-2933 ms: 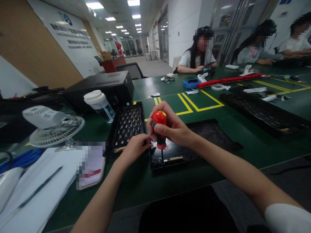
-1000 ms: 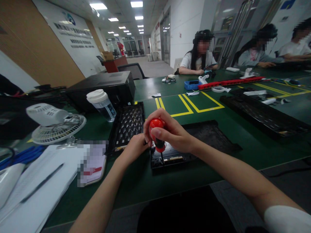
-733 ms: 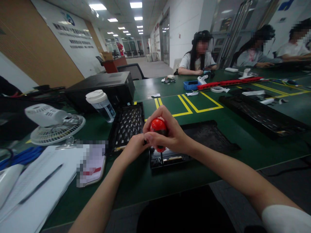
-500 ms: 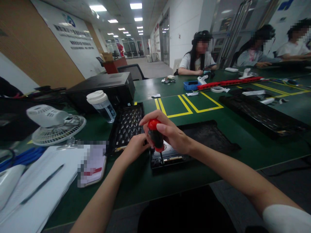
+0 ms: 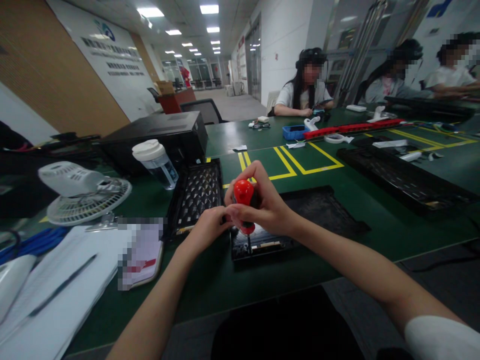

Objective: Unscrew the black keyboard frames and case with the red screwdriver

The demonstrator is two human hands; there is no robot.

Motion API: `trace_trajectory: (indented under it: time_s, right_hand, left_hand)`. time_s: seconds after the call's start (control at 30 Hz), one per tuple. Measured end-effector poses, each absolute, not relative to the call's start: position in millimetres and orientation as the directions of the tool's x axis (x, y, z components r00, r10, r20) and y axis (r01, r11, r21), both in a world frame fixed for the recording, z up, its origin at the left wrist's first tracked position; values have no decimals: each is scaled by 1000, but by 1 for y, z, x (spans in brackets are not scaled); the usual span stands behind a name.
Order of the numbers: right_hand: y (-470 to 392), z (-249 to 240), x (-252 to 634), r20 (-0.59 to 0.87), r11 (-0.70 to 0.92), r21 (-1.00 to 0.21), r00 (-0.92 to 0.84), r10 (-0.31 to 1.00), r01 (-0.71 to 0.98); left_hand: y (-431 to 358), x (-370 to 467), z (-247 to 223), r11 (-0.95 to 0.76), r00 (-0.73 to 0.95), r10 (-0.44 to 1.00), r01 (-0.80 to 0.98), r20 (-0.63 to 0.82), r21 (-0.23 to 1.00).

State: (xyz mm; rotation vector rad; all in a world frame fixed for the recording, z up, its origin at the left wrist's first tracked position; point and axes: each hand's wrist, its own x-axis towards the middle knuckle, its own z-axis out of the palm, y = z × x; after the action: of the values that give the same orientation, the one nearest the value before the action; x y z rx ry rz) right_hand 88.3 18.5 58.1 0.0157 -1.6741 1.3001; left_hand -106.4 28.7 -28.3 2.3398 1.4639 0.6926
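Compared with half a second earlier, the screwdriver (image 5: 243, 190) is brought from a leftward lean to a more upright stance, its handle being re-wrapped by the right hand (image 5: 269, 207). From left to right, a white fan (image 5: 86, 192), a lidded bottle (image 5: 155, 162) and a textured black tray (image 5: 200, 192) are noted, then the left hand (image 5: 210, 223), held at the black panel's (image 5: 322, 210) left edge, its fingertips partly hidden and any pinch unconfirmed. Next, the handle is clasped between right thumb and curled fingers, the shaft being directed down at the panel's near-left corner, while another black casing (image 5: 407, 175) is seen well apart, farther right.
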Motion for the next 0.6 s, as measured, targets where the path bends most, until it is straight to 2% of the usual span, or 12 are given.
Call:
trace_trajectory:
  time_s: [0.1,0.27,0.47,0.6]
  right_hand:
    - [19,56,89,656,359,-752,-572,492,-553]
    - [18,58,90,609,218,-783,-644,463,-583]
    - [18,58,90,632,402,-775,-587,507,-487]
    - [17,62,88,684,519,-729,-509,523,-446]
  left_hand:
    - [29,-106,-28,-438,367,899,780,241,446]
    - [25,-104,-22,-445,367,896,756,252,480]
    - [27,-105,-24,-428,370,904,768,216,477]
    - [27,-106,-27,-403,328,915,779,237,480]
